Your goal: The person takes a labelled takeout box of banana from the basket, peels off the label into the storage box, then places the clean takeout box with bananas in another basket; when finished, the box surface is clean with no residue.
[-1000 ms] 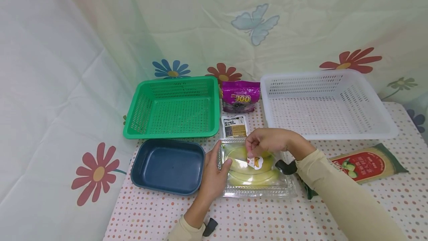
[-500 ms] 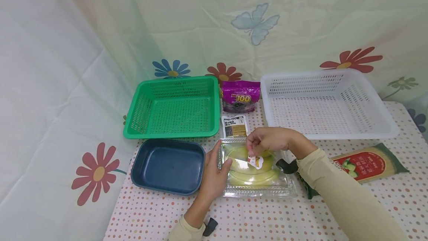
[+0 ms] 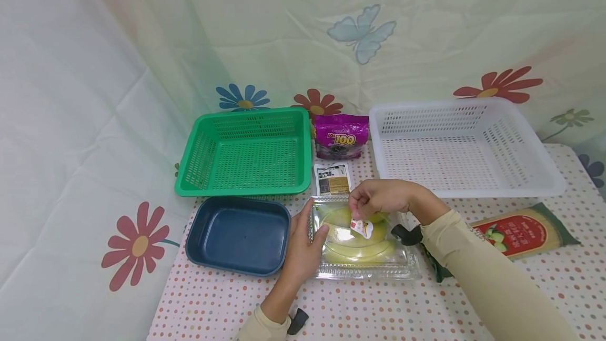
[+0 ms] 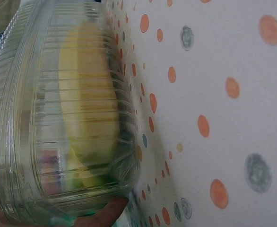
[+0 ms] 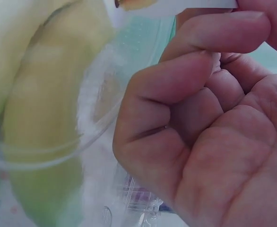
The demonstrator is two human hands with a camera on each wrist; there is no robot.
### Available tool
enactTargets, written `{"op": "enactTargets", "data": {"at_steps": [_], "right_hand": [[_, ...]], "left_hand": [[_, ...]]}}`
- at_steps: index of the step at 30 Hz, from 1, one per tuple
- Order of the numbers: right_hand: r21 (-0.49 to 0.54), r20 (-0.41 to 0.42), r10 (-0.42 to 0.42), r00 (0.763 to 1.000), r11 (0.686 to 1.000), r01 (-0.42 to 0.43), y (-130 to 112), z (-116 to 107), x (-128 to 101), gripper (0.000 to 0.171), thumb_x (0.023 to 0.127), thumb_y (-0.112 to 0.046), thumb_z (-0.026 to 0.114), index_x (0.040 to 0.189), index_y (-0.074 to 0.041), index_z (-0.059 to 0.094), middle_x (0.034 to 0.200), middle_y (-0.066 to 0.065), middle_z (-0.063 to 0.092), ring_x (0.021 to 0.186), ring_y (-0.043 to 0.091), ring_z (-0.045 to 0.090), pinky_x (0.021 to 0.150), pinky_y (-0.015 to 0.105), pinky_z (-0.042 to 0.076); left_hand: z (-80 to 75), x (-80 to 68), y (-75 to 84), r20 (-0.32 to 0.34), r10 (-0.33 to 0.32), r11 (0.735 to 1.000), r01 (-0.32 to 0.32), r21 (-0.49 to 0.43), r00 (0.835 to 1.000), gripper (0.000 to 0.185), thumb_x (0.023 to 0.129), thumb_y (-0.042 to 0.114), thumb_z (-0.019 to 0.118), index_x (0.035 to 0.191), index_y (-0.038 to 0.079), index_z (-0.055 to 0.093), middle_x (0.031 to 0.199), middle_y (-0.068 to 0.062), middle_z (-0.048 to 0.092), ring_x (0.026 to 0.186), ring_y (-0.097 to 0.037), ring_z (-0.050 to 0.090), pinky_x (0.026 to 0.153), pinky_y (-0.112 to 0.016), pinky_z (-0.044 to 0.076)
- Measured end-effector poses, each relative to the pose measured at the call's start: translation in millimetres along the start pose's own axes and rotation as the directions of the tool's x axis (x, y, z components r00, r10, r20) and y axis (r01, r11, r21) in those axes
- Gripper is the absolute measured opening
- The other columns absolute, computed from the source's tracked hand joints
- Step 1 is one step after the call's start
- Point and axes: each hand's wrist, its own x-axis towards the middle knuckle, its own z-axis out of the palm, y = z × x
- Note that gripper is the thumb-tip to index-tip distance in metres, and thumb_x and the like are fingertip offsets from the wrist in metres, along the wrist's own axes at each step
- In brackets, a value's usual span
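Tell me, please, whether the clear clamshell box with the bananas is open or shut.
Shut: the clear box has its lid down over the bananas, while the right hand pinches the sticker on top.

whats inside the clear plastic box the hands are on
Inside the clear plastic box lie yellow-green bananas. The right hand pinching the sticker and the ribbed lid hide how many and their ends.

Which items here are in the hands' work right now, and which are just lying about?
In hand:
clear plastic clamshell box of yellow-green bananas
small white banana sticker
left hand
right hand

Lying about:
green plastic basket
white plastic basket
dark blue tray
purple snack bag
red-and-green packet
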Motion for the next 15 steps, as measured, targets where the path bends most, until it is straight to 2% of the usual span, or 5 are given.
{"op": "enactTargets", "data": {"at_steps": [7,15], "right_hand": [[0.049,-0.018,0.004,1.0,0.999,-0.003,0.9,-2.0,-1.5,0.009,0.092,-0.005,0.068,0.088,0.0,0.061,0.065,-0.005,0.045,0.058,0.007,0.037,0.054,0.021,0.032],[0.112,-0.013,0.003,1.0,0.994,-0.002,2.9,-4.1,-2.1,0.013,0.094,-0.009,0.069,0.087,-0.002,0.06,0.065,-0.006,0.048,0.057,0.007,0.037,0.053,0.021,0.029]], "left_hand": [[-0.2,-0.2,-0.2,0.011,-0.014,1.0,0.014,-0.001,1.0,0.071,0.102,0.024,0.062,0.162,0.033,0.026,0.156,-0.021,0.037,0.147,-0.038,0.037,0.119,-0.061,0.031],[-0.3,-0.3,-0.9,0.017,-0.011,1.0,0.011,0.004,1.0,0.07,0.103,0.024,0.061,0.162,0.032,0.025,0.156,-0.022,0.036,0.147,-0.039,0.036,0.119,-0.061,0.031]]}}
